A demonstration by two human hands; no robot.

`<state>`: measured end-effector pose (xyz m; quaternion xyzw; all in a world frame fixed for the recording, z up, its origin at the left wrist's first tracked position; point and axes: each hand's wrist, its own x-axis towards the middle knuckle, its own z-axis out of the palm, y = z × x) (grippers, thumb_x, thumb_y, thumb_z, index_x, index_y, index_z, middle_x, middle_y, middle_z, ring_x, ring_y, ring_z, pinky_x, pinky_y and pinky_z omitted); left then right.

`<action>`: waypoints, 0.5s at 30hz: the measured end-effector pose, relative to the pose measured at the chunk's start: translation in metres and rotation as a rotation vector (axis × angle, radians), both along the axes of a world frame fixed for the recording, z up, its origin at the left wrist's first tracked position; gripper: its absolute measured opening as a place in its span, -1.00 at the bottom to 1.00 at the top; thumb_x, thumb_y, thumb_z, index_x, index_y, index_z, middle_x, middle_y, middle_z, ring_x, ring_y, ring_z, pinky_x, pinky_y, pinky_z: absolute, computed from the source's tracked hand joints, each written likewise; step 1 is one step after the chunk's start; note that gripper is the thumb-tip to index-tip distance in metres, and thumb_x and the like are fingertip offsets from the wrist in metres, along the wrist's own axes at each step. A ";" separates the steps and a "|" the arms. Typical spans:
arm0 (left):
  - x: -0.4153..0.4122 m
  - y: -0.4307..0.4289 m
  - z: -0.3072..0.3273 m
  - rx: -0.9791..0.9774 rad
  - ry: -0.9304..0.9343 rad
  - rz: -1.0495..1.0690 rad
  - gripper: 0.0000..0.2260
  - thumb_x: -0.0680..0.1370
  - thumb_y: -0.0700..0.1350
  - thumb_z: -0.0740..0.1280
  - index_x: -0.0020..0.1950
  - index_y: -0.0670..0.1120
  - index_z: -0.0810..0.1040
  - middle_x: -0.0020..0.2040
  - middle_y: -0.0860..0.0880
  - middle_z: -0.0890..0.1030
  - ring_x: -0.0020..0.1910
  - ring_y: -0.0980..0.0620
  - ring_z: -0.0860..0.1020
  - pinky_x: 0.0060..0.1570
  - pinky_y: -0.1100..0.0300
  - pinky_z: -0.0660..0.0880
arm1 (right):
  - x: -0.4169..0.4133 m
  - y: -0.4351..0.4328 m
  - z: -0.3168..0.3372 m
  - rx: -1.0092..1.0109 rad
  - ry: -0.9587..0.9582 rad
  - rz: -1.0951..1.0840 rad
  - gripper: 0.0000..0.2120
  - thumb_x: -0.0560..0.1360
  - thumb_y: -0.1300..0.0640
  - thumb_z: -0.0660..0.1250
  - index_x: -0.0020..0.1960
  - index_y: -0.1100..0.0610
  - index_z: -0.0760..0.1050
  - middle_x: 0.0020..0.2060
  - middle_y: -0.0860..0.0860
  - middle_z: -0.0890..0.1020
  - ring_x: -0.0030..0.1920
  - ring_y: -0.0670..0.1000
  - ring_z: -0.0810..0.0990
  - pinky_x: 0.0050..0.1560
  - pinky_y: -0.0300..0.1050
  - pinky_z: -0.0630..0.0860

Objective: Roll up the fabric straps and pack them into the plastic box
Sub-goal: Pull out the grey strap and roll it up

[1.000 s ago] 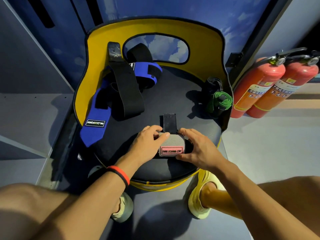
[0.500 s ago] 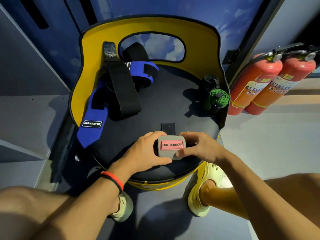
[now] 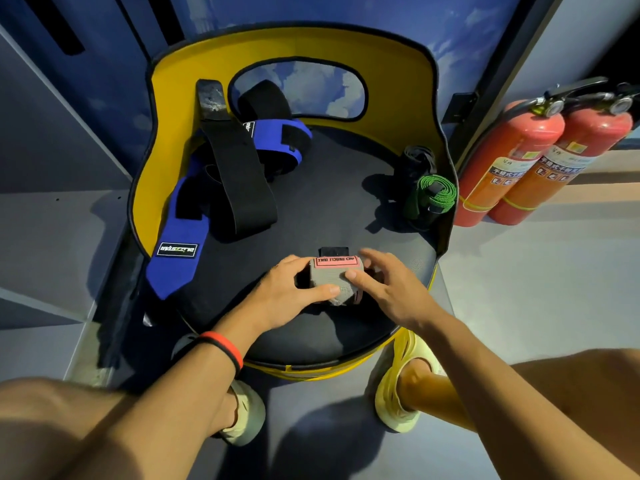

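Note:
A grey fabric strap (image 3: 337, 280) with a pink label is rolled up at the front of the black seat (image 3: 332, 209). My left hand (image 3: 287, 292) grips the roll from the left, thumb across its front. My right hand (image 3: 388, 287) holds it from the right, fingers over its top. A short black end (image 3: 333, 251) sticks out behind the roll. An unrolled blue strap (image 3: 180, 237) and a black strap (image 3: 239, 181) lie at the left. A rolled green strap (image 3: 434, 190) sits at the seat's right edge. No plastic box is in view.
The chair has a yellow backrest (image 3: 207, 64) curving around the seat. Two red fire extinguishers (image 3: 519, 161) stand on the floor to the right. My feet in pale shoes (image 3: 401, 386) rest under the seat's front edge.
The grey roll has turned further forward, so its pink label moved to the top back. The black tail behind it has grown shorter. Both hands stay on the roll.

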<state>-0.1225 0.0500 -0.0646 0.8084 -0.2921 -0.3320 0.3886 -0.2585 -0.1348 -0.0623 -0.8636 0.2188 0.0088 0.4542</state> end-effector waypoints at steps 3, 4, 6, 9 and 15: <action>0.003 -0.011 0.005 0.075 -0.032 -0.029 -0.75 0.52 0.28 0.39 0.17 0.32 0.56 0.13 0.11 0.40 0.16 0.13 0.48 0.21 0.11 0.44 | 0.003 0.005 0.001 -0.093 -0.202 -0.038 -0.65 0.62 -0.13 0.31 0.35 -0.02 0.46 0.23 -0.11 0.56 0.20 -0.10 0.54 0.24 -0.07 0.53; 0.005 -0.015 0.008 0.098 -0.030 -0.038 -0.83 0.54 0.30 0.35 0.10 0.35 0.55 0.11 0.10 0.40 0.15 0.10 0.49 0.19 0.10 0.42 | 0.004 0.007 0.001 -0.135 -0.239 -0.021 -0.71 0.63 -0.05 0.33 0.33 -0.02 0.48 0.25 -0.12 0.56 0.23 -0.11 0.53 0.26 -0.05 0.53; 0.009 -0.022 0.013 0.153 -0.031 -0.044 -0.89 0.59 0.30 0.26 0.01 0.34 0.52 0.08 0.08 0.43 0.14 0.05 0.50 0.10 0.10 0.39 | 0.003 0.010 -0.003 -0.117 -0.223 0.032 -0.58 0.58 0.01 0.42 0.42 -0.01 0.46 0.40 -0.12 0.48 0.41 -0.17 0.41 0.43 -0.18 0.38; 0.012 -0.027 0.010 0.192 -0.056 -0.003 -0.69 0.61 0.32 0.18 0.23 0.22 0.54 0.12 0.08 0.46 0.20 -0.01 0.50 0.10 0.08 0.37 | 0.002 0.010 -0.014 -0.093 -0.135 0.125 -0.17 0.43 0.07 0.56 0.59 -0.04 0.23 0.57 -0.13 0.22 0.55 -0.24 0.14 0.46 -0.44 0.08; 0.009 -0.042 -0.002 0.015 -0.255 0.199 -0.62 0.61 0.23 0.28 0.39 0.14 0.47 0.37 0.10 0.39 0.35 0.03 0.41 0.26 0.09 0.40 | 0.026 -0.007 -0.020 -0.353 -0.057 0.097 -0.13 0.27 -0.22 0.53 0.49 -0.13 0.26 0.40 -0.11 0.44 0.33 0.06 0.44 0.31 0.18 0.43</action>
